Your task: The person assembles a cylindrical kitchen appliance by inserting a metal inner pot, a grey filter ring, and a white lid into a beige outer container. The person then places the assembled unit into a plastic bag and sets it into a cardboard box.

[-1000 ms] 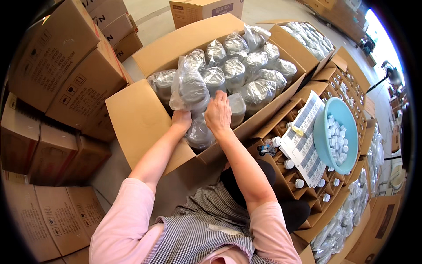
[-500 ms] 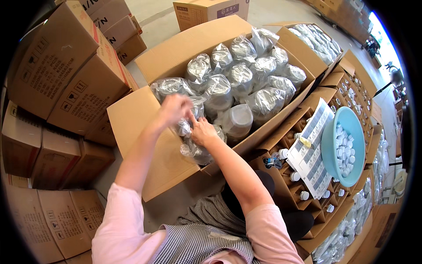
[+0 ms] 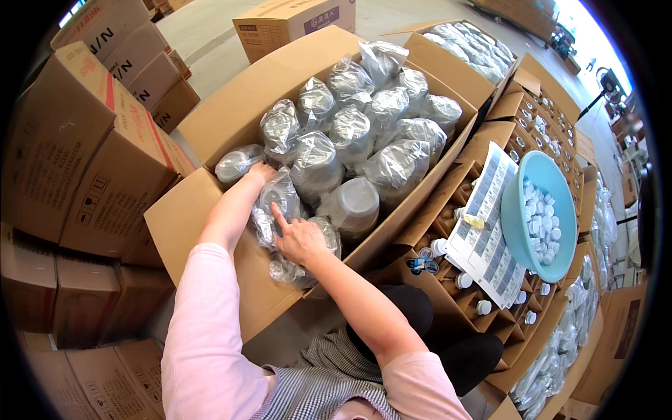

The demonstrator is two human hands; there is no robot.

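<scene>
With fingers (image 3: 278,215) of right hand (image 3: 302,241) apart, seemingly steadying plastic-bagged jar (image 3: 283,187) in open carton (image 3: 245,105); near jar's far end with left hand (image 3: 260,174), finger spread hidden, cannot tell (bagged probably against scuffs).

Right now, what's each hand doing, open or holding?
Left hand: among plastic-wrapped containers; fingers mostly hidden, grip can't be told.
Right hand: open, index finger extended at a wrapped container, no grip visible.

Left head-worn fisheye camera, looking down and forward past the wearer's forearms (image 3: 367,308), close above an open carton (image 3: 192,217), stacked boxes (image 3: 84,175) left, blue basin (image 3: 514,210) right, floor (image 3: 210,36) far.
</scene>
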